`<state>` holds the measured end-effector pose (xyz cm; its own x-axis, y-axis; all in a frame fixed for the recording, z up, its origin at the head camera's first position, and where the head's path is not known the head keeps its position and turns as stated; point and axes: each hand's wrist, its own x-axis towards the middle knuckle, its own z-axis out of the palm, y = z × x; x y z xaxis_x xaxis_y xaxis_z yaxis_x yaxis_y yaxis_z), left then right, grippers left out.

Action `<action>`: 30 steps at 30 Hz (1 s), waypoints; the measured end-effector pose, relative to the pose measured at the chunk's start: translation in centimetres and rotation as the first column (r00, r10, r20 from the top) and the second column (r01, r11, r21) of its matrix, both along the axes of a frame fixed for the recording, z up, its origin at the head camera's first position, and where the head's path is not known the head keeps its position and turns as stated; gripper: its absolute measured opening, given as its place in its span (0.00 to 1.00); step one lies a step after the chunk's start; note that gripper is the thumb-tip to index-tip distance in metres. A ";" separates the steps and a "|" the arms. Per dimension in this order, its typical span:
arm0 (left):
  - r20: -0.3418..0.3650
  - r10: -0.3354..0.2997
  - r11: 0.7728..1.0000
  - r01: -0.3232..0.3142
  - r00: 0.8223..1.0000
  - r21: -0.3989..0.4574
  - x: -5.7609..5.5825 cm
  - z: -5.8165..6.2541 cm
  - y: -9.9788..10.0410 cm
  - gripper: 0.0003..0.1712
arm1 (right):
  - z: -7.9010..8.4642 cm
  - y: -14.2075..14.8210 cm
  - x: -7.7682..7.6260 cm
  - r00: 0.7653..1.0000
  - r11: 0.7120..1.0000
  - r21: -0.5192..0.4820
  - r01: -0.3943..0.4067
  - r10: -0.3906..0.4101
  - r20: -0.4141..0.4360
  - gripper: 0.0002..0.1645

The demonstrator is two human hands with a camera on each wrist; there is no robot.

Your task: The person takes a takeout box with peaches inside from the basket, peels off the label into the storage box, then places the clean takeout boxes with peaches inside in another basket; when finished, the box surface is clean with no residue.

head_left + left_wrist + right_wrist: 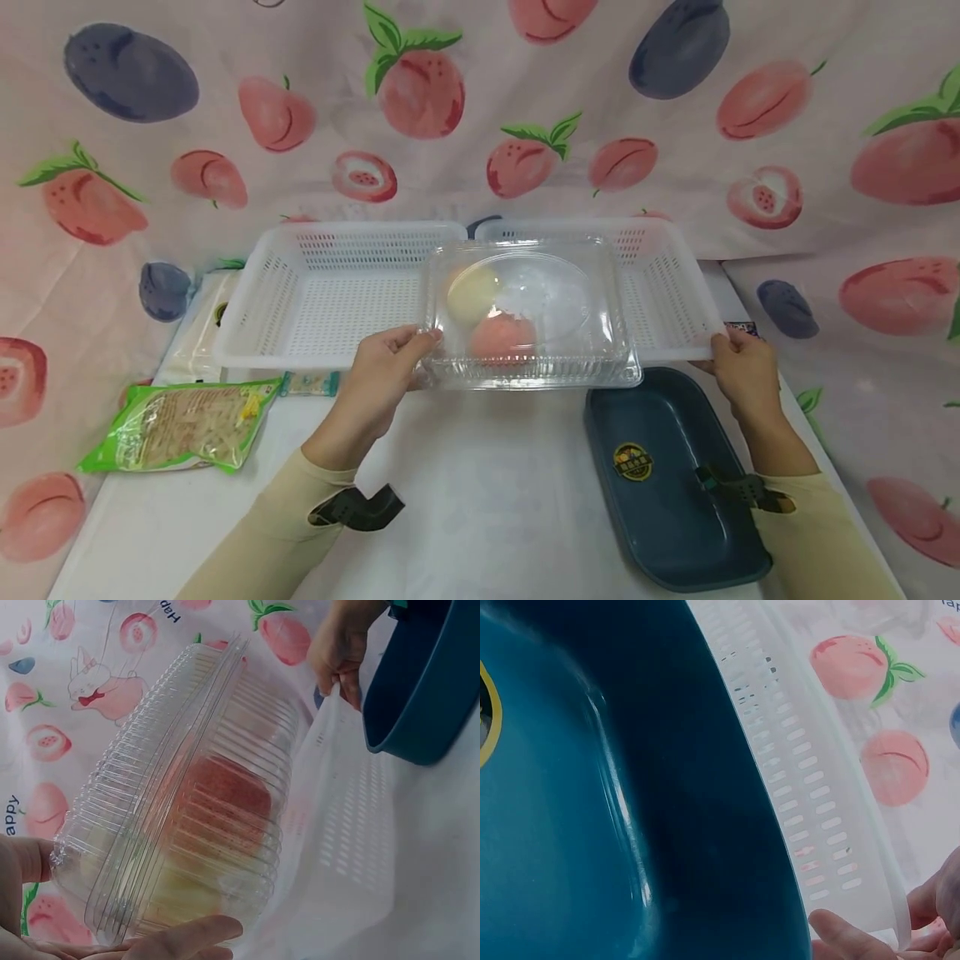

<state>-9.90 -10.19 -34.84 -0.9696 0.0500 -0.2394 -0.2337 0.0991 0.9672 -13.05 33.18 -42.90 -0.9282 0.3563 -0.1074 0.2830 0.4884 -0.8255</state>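
Note:
My left hand (381,375) grips the left end of a clear plastic clamshell box (555,333), thumb on one side and fingers beneath. Inside the box lie a red round fruit-like item (504,336) and a pale yellow one (472,293); both also show through the ribbed wall in the left wrist view. The box is held up over the right white perforated basket (663,308), overlapping it in the head view. At that basket's near right corner, my right hand (746,373) pinches the rim, with the thumb on the outside in the right wrist view.
A second white basket (330,300) stands at the left. In front of the right basket is a dark blue tray (675,467) with a round sticker. At the left lie a green-edged food bag (187,425), a pale packet (202,333) and a small blue-and-white sachet (309,383).

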 end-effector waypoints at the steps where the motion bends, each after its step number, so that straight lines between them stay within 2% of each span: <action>1: 0.000 0.000 1.000 0.000 1.000 0.001 -0.4 0.0 0.2 0.26 | 0.0 0.0 0.0 1.000 1.000 -0.002 0.000 0.000 -0.004 0.32; 7: 0.036 0.008 1.000 -0.008 0.999 0.007 -2.3 0.2 1.6 0.24 | -0.2 0.2 0.1 0.999 1.000 -0.016 -0.006 0.005 -0.034 0.32; 13: 0.074 -0.014 1.000 0.013 0.997 0.009 -4.1 0.3 3.0 0.25 | -0.3 0.2 0.1 0.997 0.998 -0.065 0.013 -0.017 -0.074 0.32; 22: 0.091 -0.039 0.999 0.039 0.995 -0.001 -7.2 -0.3 4.8 0.28 | 0.0 -0.1 -0.2 0.997 0.999 -0.020 0.049 -0.051 -0.060 0.32; 30: 0.098 -0.043 0.999 0.045 0.994 -0.019 -8.8 -0.6 6.8 0.26 | 0.0 -0.2 -0.1 0.997 0.998 -0.010 0.056 -0.057 -0.043 0.32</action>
<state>-18.70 -3.36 -35.46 -0.9388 0.0856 -0.3338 -0.3214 0.1314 0.9378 -13.19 32.95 -42.92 -0.9105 0.4074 -0.0713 0.2741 0.4651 -0.8418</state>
